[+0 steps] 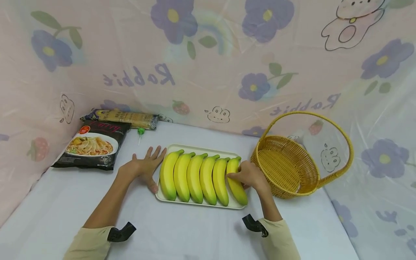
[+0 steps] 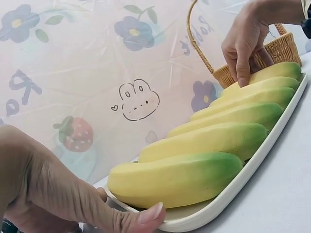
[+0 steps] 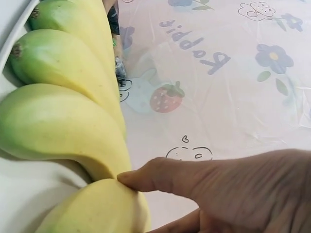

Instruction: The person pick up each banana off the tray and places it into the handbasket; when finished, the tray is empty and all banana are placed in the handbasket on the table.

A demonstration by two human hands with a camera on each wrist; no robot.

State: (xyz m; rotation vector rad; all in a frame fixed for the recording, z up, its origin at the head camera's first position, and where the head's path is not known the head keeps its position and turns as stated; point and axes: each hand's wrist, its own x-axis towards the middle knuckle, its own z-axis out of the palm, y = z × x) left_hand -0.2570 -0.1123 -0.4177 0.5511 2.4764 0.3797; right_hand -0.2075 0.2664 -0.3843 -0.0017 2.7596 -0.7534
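- My right hand [image 1: 249, 176] is pinching the rightmost banana [image 1: 236, 182], its grip grasping the fruit on the cream tray [image 1: 195, 203].
- My left hand [image 1: 146, 167] is lying flat on the surface [image 1: 182, 231], grip released, thumb touching the tray's left edge.
- Six bananas are lying side by side.
- A wicker basket [image 1: 289, 169] is standing just right of the tray.

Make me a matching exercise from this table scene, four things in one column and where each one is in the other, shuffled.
Things:
1. bananas
2. wicker basket
3. noodle packet
4. left hand

Places:
A. flat on the table beside the tray's left edge
B. far left, near the backdrop
C. in a row on the cream tray
D. right of the tray, tipped toward it

Pairs: 1-C, 2-D, 3-B, 4-A
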